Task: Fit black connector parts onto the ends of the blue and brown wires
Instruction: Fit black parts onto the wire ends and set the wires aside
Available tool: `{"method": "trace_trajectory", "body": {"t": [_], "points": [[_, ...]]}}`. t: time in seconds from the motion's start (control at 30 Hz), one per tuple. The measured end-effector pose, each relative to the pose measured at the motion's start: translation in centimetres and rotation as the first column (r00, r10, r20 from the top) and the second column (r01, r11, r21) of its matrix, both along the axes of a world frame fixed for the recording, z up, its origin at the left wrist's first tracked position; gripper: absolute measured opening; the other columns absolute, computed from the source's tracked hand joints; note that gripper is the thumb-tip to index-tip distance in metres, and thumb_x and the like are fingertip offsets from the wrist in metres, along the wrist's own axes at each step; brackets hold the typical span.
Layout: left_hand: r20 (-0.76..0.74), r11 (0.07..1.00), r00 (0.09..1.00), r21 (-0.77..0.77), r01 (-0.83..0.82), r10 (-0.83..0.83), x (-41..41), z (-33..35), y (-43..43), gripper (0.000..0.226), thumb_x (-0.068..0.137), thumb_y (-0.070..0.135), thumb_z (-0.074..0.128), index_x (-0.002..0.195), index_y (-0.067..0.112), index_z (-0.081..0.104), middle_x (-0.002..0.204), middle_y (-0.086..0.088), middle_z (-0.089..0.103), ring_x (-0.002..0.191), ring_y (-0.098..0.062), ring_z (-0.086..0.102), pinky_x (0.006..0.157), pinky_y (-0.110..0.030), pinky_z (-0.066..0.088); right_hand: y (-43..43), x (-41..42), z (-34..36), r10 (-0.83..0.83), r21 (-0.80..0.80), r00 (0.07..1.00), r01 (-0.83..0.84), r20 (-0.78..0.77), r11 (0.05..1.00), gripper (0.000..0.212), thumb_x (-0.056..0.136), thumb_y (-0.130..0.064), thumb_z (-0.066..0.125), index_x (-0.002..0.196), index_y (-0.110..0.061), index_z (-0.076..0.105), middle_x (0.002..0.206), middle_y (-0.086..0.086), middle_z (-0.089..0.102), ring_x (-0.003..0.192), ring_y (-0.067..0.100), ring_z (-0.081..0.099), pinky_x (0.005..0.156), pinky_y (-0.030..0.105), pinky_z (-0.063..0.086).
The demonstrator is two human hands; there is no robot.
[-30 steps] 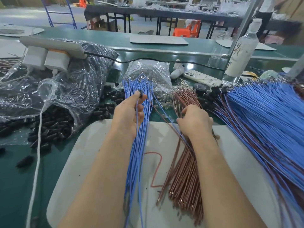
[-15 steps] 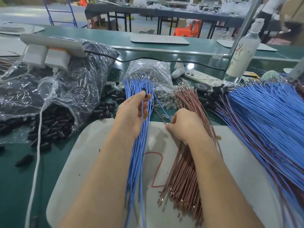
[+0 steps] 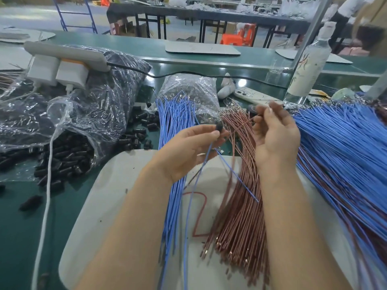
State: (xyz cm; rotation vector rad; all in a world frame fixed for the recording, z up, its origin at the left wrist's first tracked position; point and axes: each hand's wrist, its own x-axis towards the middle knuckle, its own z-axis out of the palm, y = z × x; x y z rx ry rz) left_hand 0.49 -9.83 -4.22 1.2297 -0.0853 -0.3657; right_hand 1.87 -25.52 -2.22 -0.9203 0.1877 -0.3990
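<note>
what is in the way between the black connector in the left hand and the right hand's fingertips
Nothing visible. The left hand pinches the black connector, and the right hand is raised beside it with open space between. The brown wire bundle lies lower, behind that gap. What the right fingers pinch is blurred.

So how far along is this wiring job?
Partway, it seems. Done: the mixed pile of blue and brown wires on the right looks like finished pairs. In hand: the left hand pinches a black connector with a blue wire hanging from it; the right hand is raised beside it, blurred. Left: full bundles of blue wires and brown wires, plus a heap of loose black connectors.
</note>
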Motion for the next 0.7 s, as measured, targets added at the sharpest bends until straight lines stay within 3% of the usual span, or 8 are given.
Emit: {"method": "trace_trajectory", "body": {"t": [0.17,0.23,0.3,0.33,0.4,0.53,0.63,0.7], "points": [[0.029,0.991,0.996,0.104,0.083,-0.086,-0.1,-0.5,-0.3,0.019,0.092,0.006,0.054,0.110,0.004,0.061,0.103,-0.004,0.072,0.091,-0.012,0.068,0.083,-0.025,0.054,-0.4,0.5,-0.4,-0.015,0.218,1.000,0.013,0.009,0.976,0.015,0.096,-0.002,0.049,0.092,-0.012,0.059,0.071,0.001,0.069,0.061,0.008,0.062,0.059,0.017,0.052],[0.060,0.995,0.997,0.093,0.042,-0.048,0.0,-0.6,-0.5,0.014,0.092,0.003,0.053,0.100,0.006,0.064,0.094,-0.001,0.073,0.081,-0.007,0.067,0.076,-0.019,0.054,0.1,0.6,-0.8,0.058,-0.094,0.996,-0.065,-0.075,0.993,0.011,0.096,-0.011,0.054,0.090,-0.013,0.063,0.077,-0.001,0.068,0.063,0.007,0.060,0.059,0.019,0.052],[0.063,0.999,0.998,0.044,-0.001,-0.002,0.2,-0.6,-0.6,0.016,0.092,0.000,0.052,0.094,0.008,0.066,0.086,0.000,0.073,0.077,-0.005,0.067,0.073,-0.016,0.054,1.0,0.6,-1.6,0.131,-0.553,0.968,-0.232,-0.216,0.800,0.014,0.092,-0.017,0.060,0.080,-0.017,0.067,0.073,-0.003,0.067,0.064,0.009,0.059,0.064,0.027,0.053],[0.059,0.999,0.998,0.027,-0.019,0.017,0.2,-0.6,-0.6,0.018,0.092,-0.001,0.051,0.092,0.009,0.066,0.083,0.001,0.073,0.075,-0.004,0.068,0.071,-0.015,0.054,1.5,0.5,-1.9,0.151,-0.676,0.956,-0.286,-0.252,0.679,0.017,0.091,-0.018,0.061,0.075,-0.017,0.068,0.069,-0.003,0.067,0.064,0.011,0.060,0.067,0.033,0.054],[0.052,0.998,0.998,0.033,-0.047,0.046,0.4,-0.7,-0.4,0.016,0.093,0.001,0.051,0.094,0.010,0.065,0.081,0.003,0.073,0.073,-0.003,0.068,0.069,-0.014,0.053,2.0,0.5,-2.1,0.118,-0.766,0.970,-0.241,-0.213,0.597,0.023,0.092,-0.019,0.060,0.071,-0.016,0.068,0.060,-0.007,0.065,0.060,0.007,0.058,0.067,0.033,0.052],[0.047,0.992,0.995,0.090,-0.088,0.084,0.7,-1.0,-0.1,0.013,0.092,0.002,0.053,0.096,0.010,0.063,0.083,0.003,0.073,0.072,-0.003,0.067,0.072,-0.015,0.054,0.8,0.5,-1.2,-0.079,-0.528,0.997,0.062,-0.010,0.847,0.022,0.099,-0.021,0.049,0.082,-0.018,0.062,0.062,-0.008,0.067,0.048,0.001,0.053,0.051,0.016,0.045],[0.056,0.992,0.993,0.066,-0.106,0.102,0.7,-1.1,-0.2,0.015,0.091,-0.002,0.053,0.090,0.008,0.064,0.079,0.001,0.073,0.070,-0.004,0.067,0.075,-0.014,0.053,0.3,0.5,-1.0,-0.041,-0.179,0.999,0.043,0.015,0.983,0.018,0.100,-0.020,0.046,0.092,-0.013,0.061,0.067,-0.001,0.068,0.053,0.007,0.060,0.055,0.018,0.052],[0.074,0.989,0.990,0.074,-0.127,0.122,0.8,-1.1,-0.3,0.015,0.091,-0.003,0.054,0.091,0.008,0.064,0.080,0.000,0.072,0.072,-0.004,0.067,0.076,-0.014,0.054,0.8,0.7,-1.2,0.039,-0.142,0.999,-0.040,-0.014,0.989,0.013,0.099,-0.016,0.048,0.094,-0.012,0.059,0.073,0.004,0.068,0.057,0.008,0.062,0.057,0.018,0.053]]}}
